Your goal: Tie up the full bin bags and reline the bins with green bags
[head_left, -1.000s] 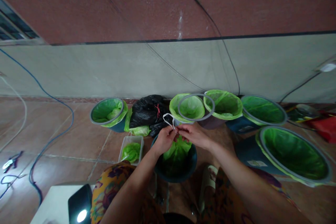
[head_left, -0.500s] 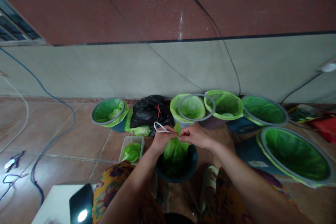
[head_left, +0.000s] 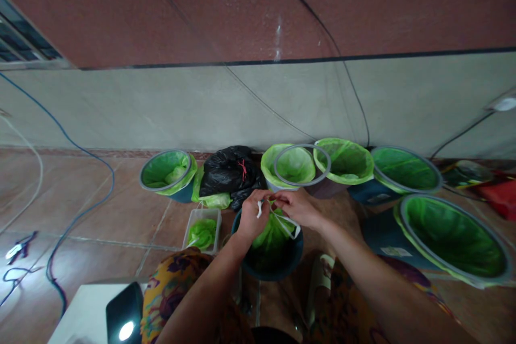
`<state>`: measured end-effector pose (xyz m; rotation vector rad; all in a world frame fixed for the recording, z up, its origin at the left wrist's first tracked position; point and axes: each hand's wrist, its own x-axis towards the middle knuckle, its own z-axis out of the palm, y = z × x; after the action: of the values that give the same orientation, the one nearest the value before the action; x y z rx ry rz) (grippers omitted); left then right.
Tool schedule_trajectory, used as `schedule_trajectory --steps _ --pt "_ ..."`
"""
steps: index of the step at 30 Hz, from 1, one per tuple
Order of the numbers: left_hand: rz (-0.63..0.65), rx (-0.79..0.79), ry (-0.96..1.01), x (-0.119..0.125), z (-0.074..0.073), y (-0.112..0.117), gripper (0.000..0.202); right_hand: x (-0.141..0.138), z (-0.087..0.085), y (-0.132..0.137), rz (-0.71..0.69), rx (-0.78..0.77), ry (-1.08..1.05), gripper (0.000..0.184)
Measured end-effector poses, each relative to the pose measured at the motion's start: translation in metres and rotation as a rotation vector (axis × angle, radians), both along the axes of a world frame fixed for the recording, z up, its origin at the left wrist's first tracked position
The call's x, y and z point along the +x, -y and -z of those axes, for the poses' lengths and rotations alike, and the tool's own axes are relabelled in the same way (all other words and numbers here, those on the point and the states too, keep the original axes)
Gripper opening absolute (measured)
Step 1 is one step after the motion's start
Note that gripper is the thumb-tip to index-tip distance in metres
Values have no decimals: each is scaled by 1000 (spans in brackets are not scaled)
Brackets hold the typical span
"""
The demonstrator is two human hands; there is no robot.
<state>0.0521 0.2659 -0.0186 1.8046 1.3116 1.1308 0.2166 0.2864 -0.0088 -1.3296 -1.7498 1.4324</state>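
Note:
Both hands meet over a dark teal bin (head_left: 288,262) standing on the floor in front of me. A green plastic bag (head_left: 271,236) sits gathered inside it. My left hand (head_left: 252,216) pinches the bag's bunched neck together with a thin white tie (head_left: 284,221). My right hand (head_left: 299,207) is closed on the same white tie, which loops down to the right over the bag.
Several bins lined with green bags stand along the wall: one (head_left: 166,171) at left, others (head_left: 293,166) (head_left: 403,171) behind and a large one (head_left: 451,236) at right. A tied black bag (head_left: 228,173), a clear tub of green bags (head_left: 201,230), floor cables (head_left: 76,209).
The white tie's loop, earlier raised to the left above my left hand, now hangs down to the right under my right hand. Both hands stayed over the bag's neck.

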Motion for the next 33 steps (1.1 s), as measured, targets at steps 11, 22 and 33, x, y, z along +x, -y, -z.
schedule_trajectory --steps 11,22,33 --pt "-24 -270 171 2 9 -1 12 4 -1 0 -10 35 150 25" --pt "-18 -241 -54 -1 6 -3 10 2 -15 7 -65 521 795 23" --pt "-2 -261 -113 -15 28 -8 13 11 -7 6 -54 357 943 27"
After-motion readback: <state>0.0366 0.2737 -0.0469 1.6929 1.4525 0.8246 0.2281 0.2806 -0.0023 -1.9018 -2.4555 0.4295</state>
